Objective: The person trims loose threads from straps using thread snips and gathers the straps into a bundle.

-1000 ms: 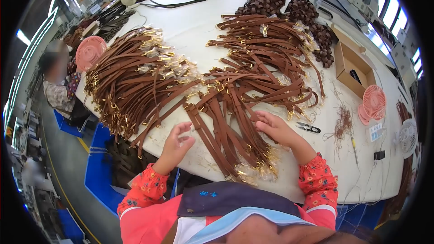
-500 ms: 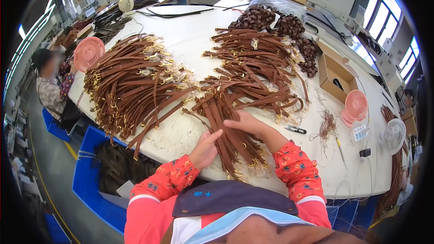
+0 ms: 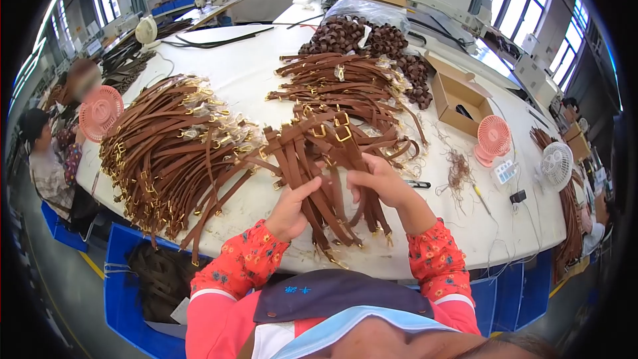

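Observation:
Between my two hands a bundle of brown straps [image 3: 290, 163] with gold buckles is raised off the table, its buckle ends up and away from me. My left hand [image 3: 292, 211] grips the bundle's left side, thumb lying across the straps and fingers hidden beneath. On the other side, my right hand [image 3: 385, 186] is closed around straps, with its thumb pointing inward. Lower strap ends with gold fittings hang toward the table edge. A large pile of similar straps [image 3: 156, 159] lies to the left, and another strap pile [image 3: 345, 80] lies behind the bundle.
Dark brown leather loops [image 3: 362, 36] are heaped at the back. At right are an open cardboard box [image 3: 458, 103], a pink fan [image 3: 494, 136], a white fan [image 3: 557, 163], thread scraps [image 3: 457, 176] and a thin yellow-handled tool [image 3: 481, 198]. A blue bin [image 3: 123, 292] stands below left. Co-workers sit at far left.
Both hands have closed on the bundle of straps and lifted its far end off the table, so its buckles stand up. The camera view has shifted somewhat.

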`<state>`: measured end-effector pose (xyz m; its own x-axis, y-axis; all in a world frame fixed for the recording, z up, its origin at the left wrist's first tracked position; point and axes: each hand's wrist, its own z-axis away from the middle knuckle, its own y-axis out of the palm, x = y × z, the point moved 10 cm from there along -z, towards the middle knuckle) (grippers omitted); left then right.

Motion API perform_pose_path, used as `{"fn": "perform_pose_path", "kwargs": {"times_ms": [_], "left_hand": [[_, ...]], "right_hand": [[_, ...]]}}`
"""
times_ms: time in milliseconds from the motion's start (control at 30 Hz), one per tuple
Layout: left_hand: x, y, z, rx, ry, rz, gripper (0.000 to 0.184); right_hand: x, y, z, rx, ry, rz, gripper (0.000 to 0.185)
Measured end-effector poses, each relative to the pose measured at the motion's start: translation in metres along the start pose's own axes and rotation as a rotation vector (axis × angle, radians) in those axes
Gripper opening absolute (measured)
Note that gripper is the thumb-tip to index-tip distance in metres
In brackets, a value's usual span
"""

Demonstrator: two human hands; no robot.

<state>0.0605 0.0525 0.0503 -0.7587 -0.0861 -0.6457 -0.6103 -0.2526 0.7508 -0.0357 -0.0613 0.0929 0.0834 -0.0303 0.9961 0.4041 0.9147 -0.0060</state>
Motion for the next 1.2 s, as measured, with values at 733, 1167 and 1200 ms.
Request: {"fn": "perform_pose_path", "kwargs": {"times_ms": [733,1167,1200], "left_hand": [[0.032,-0.029,-0.024,-0.095,-0.148,-0.060,0.061],[-0.079,0.054,0.009,0.343,0.118,-0.596,0.041],[-0.088,0.059,0.005,0.322,0.136,-0.678,0.032]], "right_hand": [[-0.039,-0.014,-0.106,-0.261,-0.566,1.662,0.070],[-0.006,-0.066,-0.166,-0.185,-0.465,1.178,0.071],[0.011,-0.055,-0.151,-0.097,-0.573,1.008,0.073]]}}
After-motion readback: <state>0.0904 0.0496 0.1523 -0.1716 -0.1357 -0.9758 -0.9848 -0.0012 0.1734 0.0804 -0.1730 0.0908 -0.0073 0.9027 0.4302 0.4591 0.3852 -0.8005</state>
